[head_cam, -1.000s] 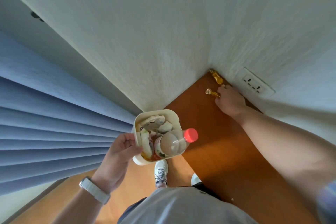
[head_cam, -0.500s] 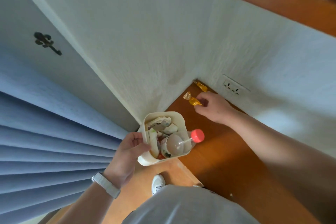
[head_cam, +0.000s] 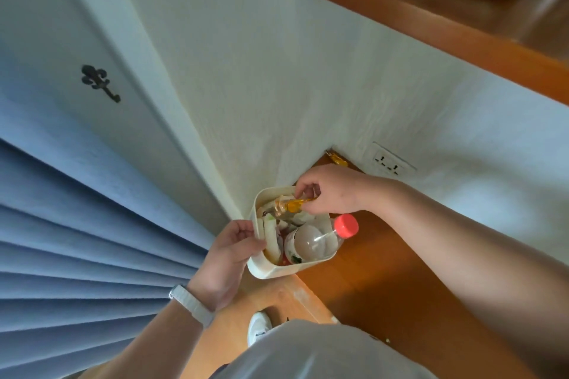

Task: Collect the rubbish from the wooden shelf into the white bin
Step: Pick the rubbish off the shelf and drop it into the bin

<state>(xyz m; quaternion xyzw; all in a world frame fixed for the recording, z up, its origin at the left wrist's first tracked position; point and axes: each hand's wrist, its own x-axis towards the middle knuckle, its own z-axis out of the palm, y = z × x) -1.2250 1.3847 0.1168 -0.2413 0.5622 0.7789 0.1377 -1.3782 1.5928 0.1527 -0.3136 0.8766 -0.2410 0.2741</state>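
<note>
The right hand pinched a golden candy wrapper over the white bin, its long axis roughly level, free end pointing left. The left hand gripped the bin's rim beside the wooden shelf. Another wrapper lay in the shelf corner.

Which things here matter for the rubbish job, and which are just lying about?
Job: white bin in left hand; orange wrapper pinched by right hand; second wrapper in the wooden shelf corner.
Just there: wall socket, blue curtain, wall hook.
</note>
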